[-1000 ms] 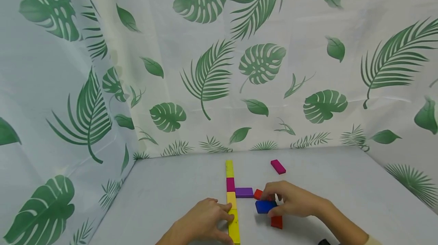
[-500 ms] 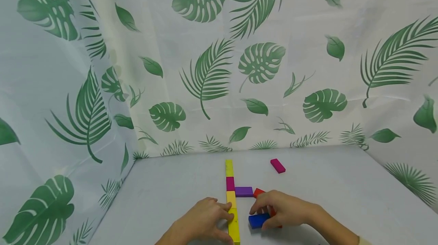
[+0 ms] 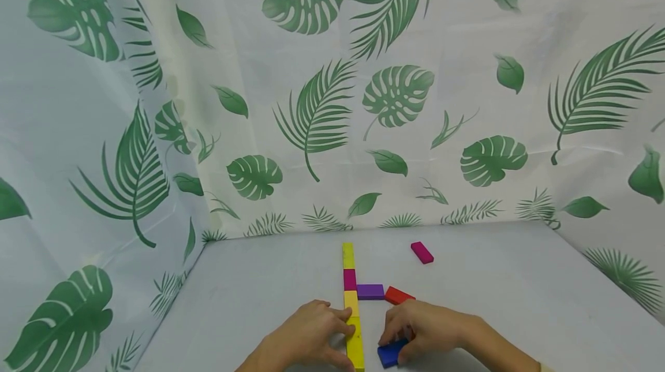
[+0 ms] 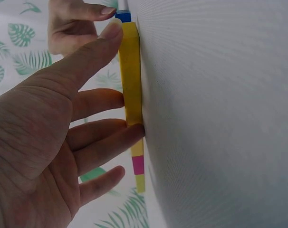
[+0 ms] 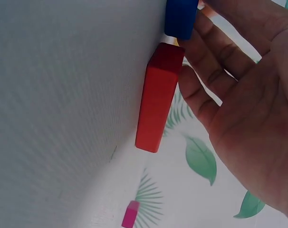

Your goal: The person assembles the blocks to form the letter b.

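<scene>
My left hand (image 3: 317, 334) rests against a row of flat blocks, its thumb and straight fingers touching the long yellow block (image 3: 355, 349). Farther up the row lie a light orange block (image 3: 351, 302), a magenta block (image 3: 350, 279) and another yellow block (image 3: 348, 255). To the right, my right hand (image 3: 428, 328) pinches a blue block (image 3: 391, 353) between thumb and fingers, low at the table. A purple block (image 3: 370, 291) juts from the row, with a red block (image 3: 399, 295) slanting off its right end. Red also shows behind the right fingers, mostly hidden.
A loose magenta block (image 3: 422, 252) lies farther back on the white table (image 3: 270, 279). White sheets with green leaves (image 3: 389, 95) hang behind and at both sides. In the right wrist view a red block (image 5: 158, 99) stands close to the fingertips.
My right hand has carried the blue block toward me and slightly left, turning it a little. More of the slanted red block shows. My left hand has stayed put.
</scene>
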A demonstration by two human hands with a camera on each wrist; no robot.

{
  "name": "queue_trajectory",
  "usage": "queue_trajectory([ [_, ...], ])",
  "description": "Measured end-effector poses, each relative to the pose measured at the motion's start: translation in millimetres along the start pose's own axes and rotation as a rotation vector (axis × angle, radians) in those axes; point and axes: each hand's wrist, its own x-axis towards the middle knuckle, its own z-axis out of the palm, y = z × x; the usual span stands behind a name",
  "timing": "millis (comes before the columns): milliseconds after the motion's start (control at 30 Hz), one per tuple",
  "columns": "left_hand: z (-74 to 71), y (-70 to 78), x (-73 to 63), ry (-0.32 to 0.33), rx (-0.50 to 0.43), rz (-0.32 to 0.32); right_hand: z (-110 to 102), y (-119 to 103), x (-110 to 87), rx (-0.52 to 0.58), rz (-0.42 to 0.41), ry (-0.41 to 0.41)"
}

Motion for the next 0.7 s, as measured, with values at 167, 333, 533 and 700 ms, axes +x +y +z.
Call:
queue_trajectory([
  [167, -0.2, 0.3, -0.9, 0.001, 0.008, 0.009, 1.1, -3.6, -0.9, -0.034, 0.026, -0.022],
  [333, -0.7, 0.4, -0.3, 0.003, 0.011, 0.015, 2.2, -6.1, -1.8, -0.061, 0.029, -0.035],
  [533, -1.0, 0.3, 0.4, -0.008, 0.004, -0.003, 0.7, -6.3, -2.7, -0.067, 0.014, -0.056],
  [700, -0.6, 0.8, 1.0, -0.015, 0.006, -0.018, -0.2, -6.0, -3.8, -0.062, 0.007, -0.060],
])
